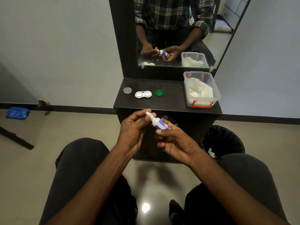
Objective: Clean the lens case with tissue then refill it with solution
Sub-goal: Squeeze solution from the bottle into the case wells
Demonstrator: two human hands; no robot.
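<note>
The white lens case point(143, 94) lies uncapped on the black dresser top point(168, 101), both wells facing up. A clear cap point(127, 90) sits to its left and a green cap point(159, 93) to its right. In front of the dresser, my right hand point(174, 142) grips the body of a small white solution bottle point(159, 123) with a blue label, tilted with its tip up and to the left. My left hand point(135, 129) pinches the bottle's white cap point(149, 114) between thumb and fingers.
A clear plastic box point(201, 90) with red latches holds white tissues at the dresser's right end. A mirror point(177, 30) stands behind. A black bin point(223, 140) with a tissue in it stands on the floor to the right. My knees are below.
</note>
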